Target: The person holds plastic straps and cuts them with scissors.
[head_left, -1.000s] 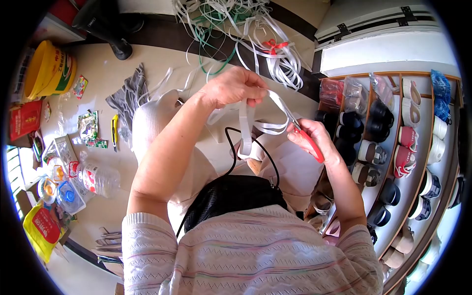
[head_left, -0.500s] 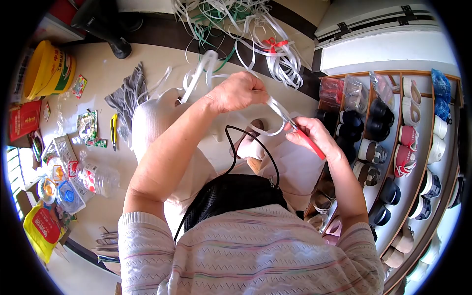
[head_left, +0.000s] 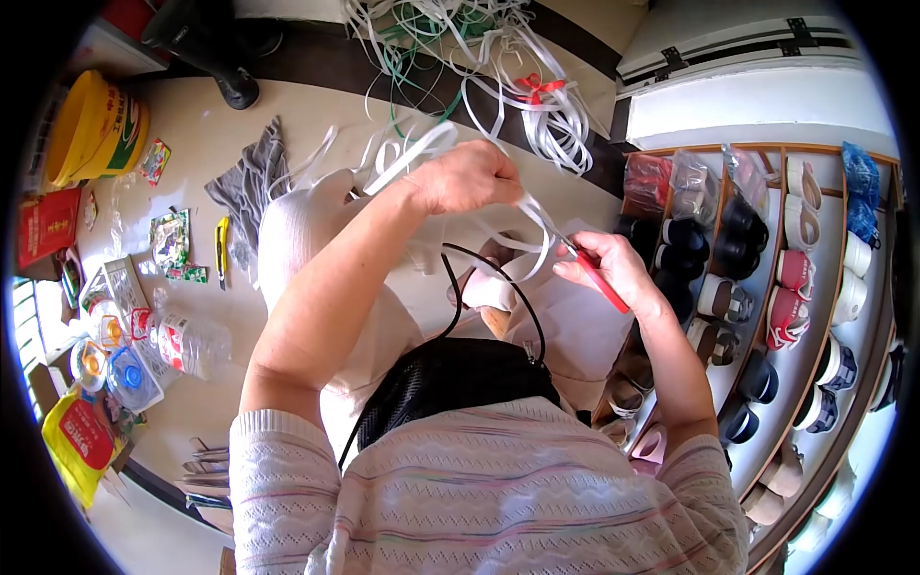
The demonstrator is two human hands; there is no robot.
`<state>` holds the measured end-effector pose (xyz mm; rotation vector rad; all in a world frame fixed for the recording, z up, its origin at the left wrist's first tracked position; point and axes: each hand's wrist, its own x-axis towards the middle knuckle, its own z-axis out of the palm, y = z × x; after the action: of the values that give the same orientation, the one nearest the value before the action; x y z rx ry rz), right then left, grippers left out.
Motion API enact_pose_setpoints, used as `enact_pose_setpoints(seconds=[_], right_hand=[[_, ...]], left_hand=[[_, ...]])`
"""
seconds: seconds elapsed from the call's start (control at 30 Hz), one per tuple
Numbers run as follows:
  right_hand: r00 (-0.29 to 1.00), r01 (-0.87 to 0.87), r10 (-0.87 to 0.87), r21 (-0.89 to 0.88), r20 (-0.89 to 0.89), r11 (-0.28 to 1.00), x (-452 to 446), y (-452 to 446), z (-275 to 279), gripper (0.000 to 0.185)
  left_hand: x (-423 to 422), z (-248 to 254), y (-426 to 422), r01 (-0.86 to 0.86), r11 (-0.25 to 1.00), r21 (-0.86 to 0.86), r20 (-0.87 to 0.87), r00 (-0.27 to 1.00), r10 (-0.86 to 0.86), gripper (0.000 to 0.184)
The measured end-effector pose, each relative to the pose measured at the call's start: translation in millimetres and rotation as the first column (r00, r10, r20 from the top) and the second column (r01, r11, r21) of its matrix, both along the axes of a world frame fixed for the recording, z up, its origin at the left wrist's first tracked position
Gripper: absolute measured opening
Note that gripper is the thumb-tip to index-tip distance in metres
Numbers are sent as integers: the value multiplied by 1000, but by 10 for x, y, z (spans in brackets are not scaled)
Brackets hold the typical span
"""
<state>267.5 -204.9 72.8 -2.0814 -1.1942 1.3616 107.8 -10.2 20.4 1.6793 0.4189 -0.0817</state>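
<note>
My left hand [head_left: 467,179] is closed in a fist around a white plastic strap [head_left: 422,151], whose loose loops swing out beyond the wrist. My right hand [head_left: 618,266] grips red-handled scissors [head_left: 601,280], their metal end pointing towards my left hand. A curl of strap hangs between the two hands, close to the scissors; I cannot tell whether the blades touch it. Beneath my hands, a black bag [head_left: 450,383] with a black cord rests in my lap.
A heap of white and green straps [head_left: 546,115] lies on the floor ahead. Shoe shelves [head_left: 757,316] stand at my right. To the left are a yellow bucket [head_left: 81,134], a grey cloth [head_left: 254,177], a yellow utility knife [head_left: 221,251] and plastic bottles [head_left: 192,347].
The loose strap loops beyond my left hand have swung to the right. The curl near the scissors has shifted slightly. Both hands keep their grip in nearly the same place.
</note>
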Motion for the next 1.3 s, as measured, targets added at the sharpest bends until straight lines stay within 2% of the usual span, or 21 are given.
enact_pose_setpoints(seconds=[0.07,0.17,0.27,0.37,0.47,0.8,0.9,1.0,1.1,1.17,1.2,1.3], right_hand=[[1000,10,-10,-3,23,1000,-2,15,28,22],[999,33,-32,-15,44,999,91,-20,2,22],[999,43,-42,47,-14,998,149,-68,-19,20],[999,40,-40,49,-2,998,175,-105,-58,20],[999,26,-26,11,34,1000,175,-128,-42,22],[985,-116,124,-71,122,991,85,-13,35,22],[994,-86,87,-21,72,996,85,-48,-3,24],[967,-200,170,151,187,968,99,-114,-80,30],[976,-163,137,146,172,976,60,-103,-70,32],[971,-153,143,39,193,987,-3,-43,6,29],[968,-146,146,-13,203,989,-27,-23,32,28],[945,-195,189,-3,266,981,-31,-20,23,31]], left_hand=[[-7,34,18,-3,996,-93,-21,1000,1,21],[-57,-19,97,-66,983,-170,35,997,73,19],[-66,-6,93,-156,934,-322,2,986,166,19],[-74,49,112,-131,957,-258,-88,990,112,19],[-56,-17,104,22,999,-36,-51,998,-24,20],[-51,3,67,139,980,-142,-43,988,-146,20],[-44,-47,81,122,972,-201,-52,990,-135,19],[-43,-58,83,115,966,-233,-67,989,-134,18],[-40,9,86,130,964,-232,-115,980,-160,18],[-34,40,54,153,972,-178,-115,978,-175,18],[-39,23,59,151,966,-210,-118,977,-178,18],[-43,-21,85,148,955,-257,-122,975,-184,18]])
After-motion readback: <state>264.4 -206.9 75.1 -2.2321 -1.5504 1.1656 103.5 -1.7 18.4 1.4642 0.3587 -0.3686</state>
